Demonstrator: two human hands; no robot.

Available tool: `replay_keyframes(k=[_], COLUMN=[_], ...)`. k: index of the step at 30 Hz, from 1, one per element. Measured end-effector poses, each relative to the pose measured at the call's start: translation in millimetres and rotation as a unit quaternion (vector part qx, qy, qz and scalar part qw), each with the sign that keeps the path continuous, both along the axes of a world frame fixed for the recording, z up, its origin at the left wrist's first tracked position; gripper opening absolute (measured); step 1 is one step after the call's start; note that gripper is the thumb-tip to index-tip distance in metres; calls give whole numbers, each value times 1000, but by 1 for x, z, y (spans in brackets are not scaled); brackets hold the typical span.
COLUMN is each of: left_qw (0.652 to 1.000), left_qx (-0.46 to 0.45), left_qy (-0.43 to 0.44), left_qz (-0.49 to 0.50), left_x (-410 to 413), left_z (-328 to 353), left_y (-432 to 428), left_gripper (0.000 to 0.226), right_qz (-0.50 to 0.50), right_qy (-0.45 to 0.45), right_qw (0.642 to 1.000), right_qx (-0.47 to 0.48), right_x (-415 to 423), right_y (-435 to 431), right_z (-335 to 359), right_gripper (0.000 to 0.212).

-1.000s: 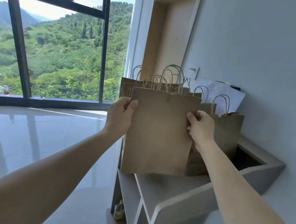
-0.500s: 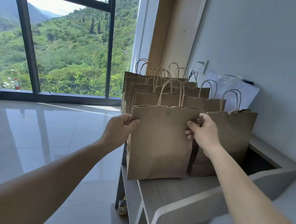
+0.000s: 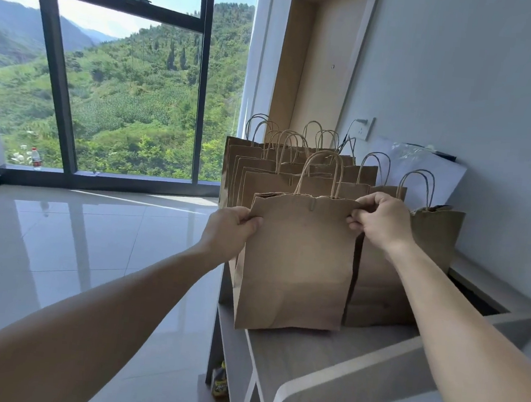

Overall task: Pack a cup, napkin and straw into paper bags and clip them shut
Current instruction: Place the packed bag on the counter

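A brown paper bag (image 3: 297,262) with twisted handles stands upright at the front of a grey shelf (image 3: 324,352). My left hand (image 3: 227,229) pinches its upper left edge, and my right hand (image 3: 380,220) pinches its upper right corner. A small clip (image 3: 312,204) sits at the middle of the bag's top edge. Several more brown paper bags (image 3: 293,171) stand in rows behind it, and another one (image 3: 432,236) stands to the right. No cup, napkin or straw shows.
A white plastic bag (image 3: 422,170) leans against the grey wall behind the bags. A wall socket (image 3: 366,129) has a cable plugged in. A dark recess (image 3: 475,298) opens at the shelf's right. Glossy tiled floor lies left, with a window and bottle (image 3: 36,157).
The held bag has come down from the air onto the shelf's front, in front of the other bags. Both hands kept their hold on its top corners.
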State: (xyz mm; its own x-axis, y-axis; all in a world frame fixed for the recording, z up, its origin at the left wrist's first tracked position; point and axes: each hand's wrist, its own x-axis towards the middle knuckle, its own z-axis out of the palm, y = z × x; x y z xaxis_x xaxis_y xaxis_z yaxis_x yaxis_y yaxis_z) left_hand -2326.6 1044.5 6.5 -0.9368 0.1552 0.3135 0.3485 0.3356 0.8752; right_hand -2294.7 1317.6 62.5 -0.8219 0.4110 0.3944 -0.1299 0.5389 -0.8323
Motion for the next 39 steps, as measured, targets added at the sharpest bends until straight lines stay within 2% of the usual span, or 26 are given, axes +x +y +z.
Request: replay_keyframes(k=[3, 14, 18, 22, 24, 26, 28, 29, 30, 31, 32, 34, 36, 39], left_qw=[1000, 999, 999, 999, 998, 996, 992, 991, 991, 991, 991, 991, 991, 992], left_qx=[-18, 10, -40, -29, -20, -21, -32, -35, -36, -38, -45, -55, -58, -68], left_qy=[14, 17, 13, 26, 5, -41, -72, -78, -81, -81, -80, -76, -69, -48], left_qz=[4, 25, 15, -17, -51, -83, -99, -102, -103, -102, -100, -99, -101, -90], left_x=[-4, -12, -9, 1, 4, 6, 8, 8, 6, 4, 1, -4, -7, -4], left_z=[-3, 4, -9, -19, -27, -39, -52, -56, -58, -57, -56, -54, -54, -57], left_y=[10, 22, 16, 11, 9, 8, 8, 9, 11, 12, 14, 16, 17, 18], left_gripper=[19, 15, 21, 12, 28, 57, 80, 88, 94, 99, 103, 107, 106, 108], right_qz=[-20, -36, -46, -48, -50, -62, -85, -92, -89, -78, -61, -11, 49, 145], right_qy=[6, 12, 6, 1, 28, 74, 122, 118, 72, -18, -135, -323, -397, -438], right_qw=[999, 998, 995, 992, 987, 980, 970, 968, 970, 967, 951, 889, 848, 822], right_qx=[24, 52, 83, 118, 150, 175, 192, 203, 216, 240, 272, 324, 347, 334], right_x=[-1, 0, 3, 7, 10, 18, 31, 38, 42, 46, 48, 51, 49, 43], right_y=[6, 16, 11, 9, 7, 2, -5, -6, -5, -2, 1, 3, 0, -9], right_z=[5, -3, -8, -11, -10, -16, -27, -35, -41, -47, -52, -65, -84, -110], right_gripper=[21, 18, 18, 14, 23, 41, 39, 35, 33, 34, 39, 53, 56, 46])
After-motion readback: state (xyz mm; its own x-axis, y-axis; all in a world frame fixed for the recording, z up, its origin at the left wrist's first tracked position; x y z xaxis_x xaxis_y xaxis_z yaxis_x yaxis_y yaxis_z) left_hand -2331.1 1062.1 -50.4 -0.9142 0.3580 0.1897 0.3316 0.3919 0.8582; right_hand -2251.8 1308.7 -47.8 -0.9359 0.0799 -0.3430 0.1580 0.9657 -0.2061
